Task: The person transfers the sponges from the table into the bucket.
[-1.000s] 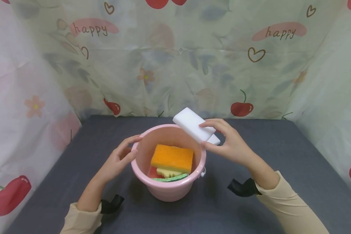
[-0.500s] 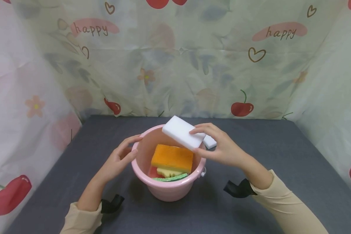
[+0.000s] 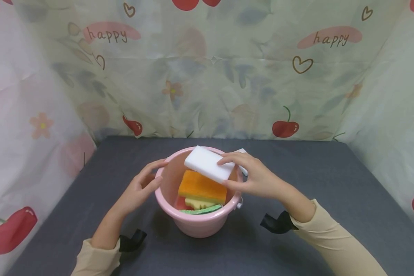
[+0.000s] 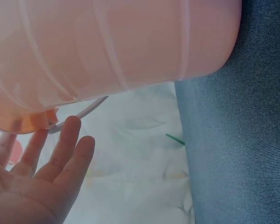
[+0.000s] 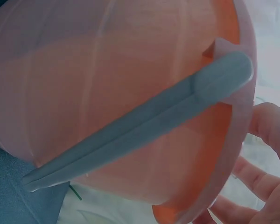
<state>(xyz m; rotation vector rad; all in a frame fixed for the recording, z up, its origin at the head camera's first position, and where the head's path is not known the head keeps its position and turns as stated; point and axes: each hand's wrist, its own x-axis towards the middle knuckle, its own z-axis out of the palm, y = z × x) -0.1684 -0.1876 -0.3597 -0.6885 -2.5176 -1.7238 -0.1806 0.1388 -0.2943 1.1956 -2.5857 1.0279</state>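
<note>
In the head view my right hand [image 3: 258, 176] pinches a white block-shaped sponge [image 3: 207, 163] between thumb and fingers, tilted over the mouth of a pink bucket [image 3: 200, 226]. My left hand [image 3: 143, 188] rests its fingers and thumb against the bucket's left rim; the left wrist view shows that hand [image 4: 42, 182] with fingers extended. Inside the bucket lie an orange sponge [image 3: 201, 188] with a yellow underside, a wavy pale-yellow piece [image 3: 200, 203] and a green-edged piece [image 3: 201, 211]. The right wrist view shows my right hand [image 5: 261, 186] beyond the rim; the white sponge is hidden there.
Another white block [image 3: 244, 170] shows partly behind my right hand; I cannot tell what supports it. A grey handle [image 5: 140, 116] hangs along the bucket's side. Dark cloth [image 3: 296, 249] covers the table, and a printed curtain [image 3: 207, 76] hangs behind it.
My right hand has carried the white sponge left and down, from beyond the bucket's right rim to over its opening. The left hand and bucket have stayed put.
</note>
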